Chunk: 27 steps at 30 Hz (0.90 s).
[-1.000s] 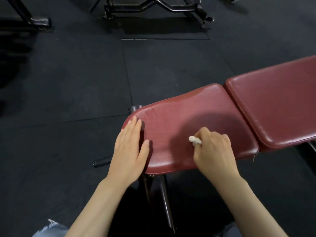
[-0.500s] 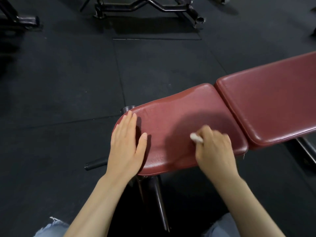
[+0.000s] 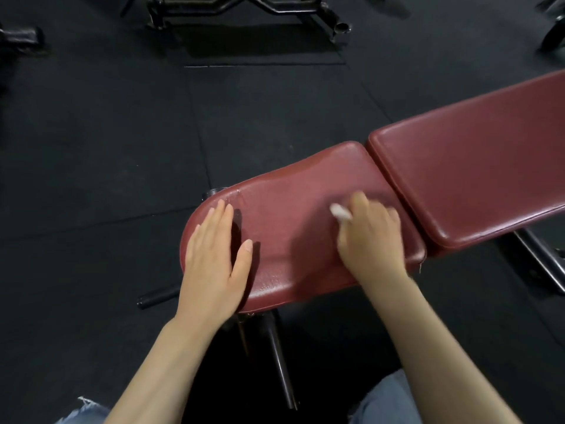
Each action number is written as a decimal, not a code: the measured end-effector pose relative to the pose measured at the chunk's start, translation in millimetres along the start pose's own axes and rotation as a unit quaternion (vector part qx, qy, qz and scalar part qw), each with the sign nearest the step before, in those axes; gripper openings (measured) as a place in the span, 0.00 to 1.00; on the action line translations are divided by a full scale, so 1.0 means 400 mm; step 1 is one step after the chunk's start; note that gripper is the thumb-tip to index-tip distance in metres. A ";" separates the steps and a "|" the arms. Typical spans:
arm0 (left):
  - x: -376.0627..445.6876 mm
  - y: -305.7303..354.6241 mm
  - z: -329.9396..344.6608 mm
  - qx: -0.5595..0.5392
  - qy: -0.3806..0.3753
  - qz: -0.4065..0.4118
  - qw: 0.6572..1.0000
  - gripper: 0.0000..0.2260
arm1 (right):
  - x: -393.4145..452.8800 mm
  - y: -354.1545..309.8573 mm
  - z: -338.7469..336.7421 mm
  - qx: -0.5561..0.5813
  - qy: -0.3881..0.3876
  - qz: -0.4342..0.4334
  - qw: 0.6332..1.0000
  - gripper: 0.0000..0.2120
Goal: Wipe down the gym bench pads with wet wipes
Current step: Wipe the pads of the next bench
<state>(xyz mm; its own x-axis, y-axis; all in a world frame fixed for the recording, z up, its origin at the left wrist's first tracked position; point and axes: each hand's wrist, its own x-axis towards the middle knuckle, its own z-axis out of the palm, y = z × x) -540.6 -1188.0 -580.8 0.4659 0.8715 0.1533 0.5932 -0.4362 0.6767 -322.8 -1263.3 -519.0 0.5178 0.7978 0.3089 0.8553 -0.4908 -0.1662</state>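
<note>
Both hands are on the seat pad (image 3: pixel 293 240) of the red bench: the left hand (image 3: pixel 214 264) lies flat with fingers straight, pressing near the rounded end, while the right hand (image 3: pixel 370 237) is curled around a bunched white wipe (image 3: pixel 340 212), only a small tip of which shows past the knuckles. That hand is blurred, so it looks mid-stroke near the pad's far-right part, close to the gap before the back pad (image 3: pixel 477 166).

To do this step well, I'd judge it best to open the wipe out so more of it meets the vinyl, work in overlapping passes from the gap toward the rounded end, and run along the side edges and seam, where sweat tends to gather. The flat left hand should shift so the patch beneath it gets wiped too. The back pad looks like the next stretch.

Beyond the bench lie black rubber floor mats (image 3: pixel 107 133) and a dark metal frame (image 3: pixel 244 10). No brand, label or writing is readable anywhere.
</note>
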 end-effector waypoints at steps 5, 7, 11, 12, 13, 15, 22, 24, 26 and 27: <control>0.001 -0.015 -0.003 0.003 0.005 -0.018 1.000 0.31 | -0.078 0.057 -0.027 0.014 0.016 -0.003 1.000 0.08; -0.001 -0.010 0.003 -0.007 -0.001 -0.018 1.000 0.32 | 0.068 0.024 0.015 -0.027 0.015 -0.022 0.999 0.03; -0.006 0.014 0.020 -0.026 -0.010 -0.009 1.000 0.32 | 0.340 -0.021 0.072 -0.012 -0.056 0.014 0.998 0.08; -0.006 0.016 0.022 -0.029 -0.013 -0.009 0.999 0.32 | 0.344 -0.024 0.071 -0.020 -0.059 0.018 0.998 0.09; -0.006 0.018 0.023 -0.032 -0.015 -0.010 0.999 0.32 | 0.319 -0.018 0.062 -0.030 -0.059 0.014 0.998 0.08; -0.005 0.017 0.020 -0.035 -0.018 -0.007 0.999 0.33 | 0.204 0.022 0.037 -0.040 -0.032 -0.003 0.999 0.04; -0.011 -0.013 0.009 -0.016 -0.007 0.008 1.000 0.31 | -0.105 0.139 -0.070 0.037 -0.008 0.019 0.999 0.08; -0.013 -0.012 0.013 -0.002 -0.004 0.019 1.000 0.31 | 0.007 0.117 -0.043 0.014 -0.005 -0.004 1.000 0.05; -0.013 -0.009 0.017 0.000 0.006 0.021 1.000 0.31 | 0.161 0.092 -0.005 0.002 -0.017 -0.018 1.000 0.04; -0.013 -0.007 0.019 -0.001 0.011 0.019 1.000 0.31 | 0.239 0.079 0.013 0.005 -0.031 -0.014 0.999 0.05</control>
<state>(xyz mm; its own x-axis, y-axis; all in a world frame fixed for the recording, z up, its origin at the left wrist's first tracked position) -539.6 -1192.9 -588.9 0.4729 0.8594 0.1944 0.5746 -0.4681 0.6714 -246.1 -1200.7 -499.6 0.4932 0.8315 0.2557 0.8696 -0.4644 -0.1676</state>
